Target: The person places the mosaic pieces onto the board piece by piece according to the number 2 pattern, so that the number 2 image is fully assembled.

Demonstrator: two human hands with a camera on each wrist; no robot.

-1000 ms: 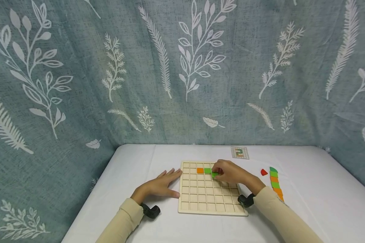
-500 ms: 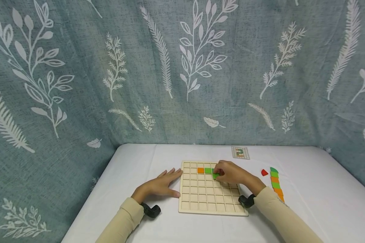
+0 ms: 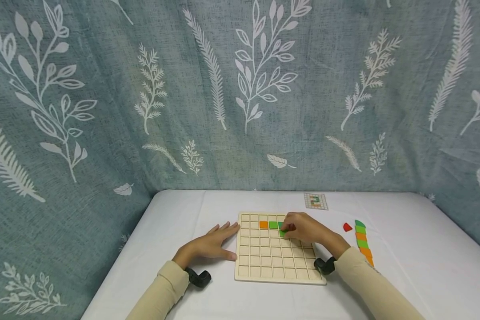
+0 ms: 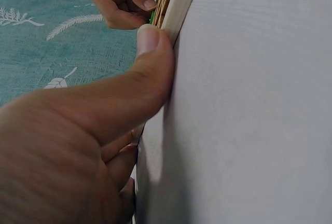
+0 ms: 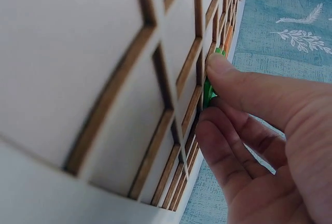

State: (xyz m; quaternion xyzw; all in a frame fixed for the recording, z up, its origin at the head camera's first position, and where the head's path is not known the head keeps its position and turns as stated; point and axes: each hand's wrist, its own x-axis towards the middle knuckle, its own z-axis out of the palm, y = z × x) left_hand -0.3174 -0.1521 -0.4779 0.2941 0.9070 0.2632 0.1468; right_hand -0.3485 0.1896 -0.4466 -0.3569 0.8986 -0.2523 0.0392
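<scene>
A wooden grid board [image 3: 264, 262] lies on the white table. My left hand [image 3: 212, 245] rests at its left edge with the fingers spread, thumb against the rim. In the left wrist view the thumb [image 4: 150, 63] lies along the board's side. Over the upper part of the grid, my right hand [image 3: 302, 227] pinches a light green tile [image 3: 282, 234] between thumb and fingers. An orange tile [image 3: 263, 225], a light green tile [image 3: 273, 225] and a darker green piece [image 3: 281, 225] sit in one row just beyond it. The hand partly covers that darker piece.
To the board's right runs a column of orange and green tiles [image 3: 362, 236], partly behind the right sleeve. A red piece [image 3: 347, 227] lies beside it. A small pattern card [image 3: 315, 201] lies near the table's back edge, in front of a leaf-print curtain [image 3: 240, 111].
The right hand and its light green tile have shifted very slightly toward me, showing more of the darker green piece behind. The left hand has stayed put.
</scene>
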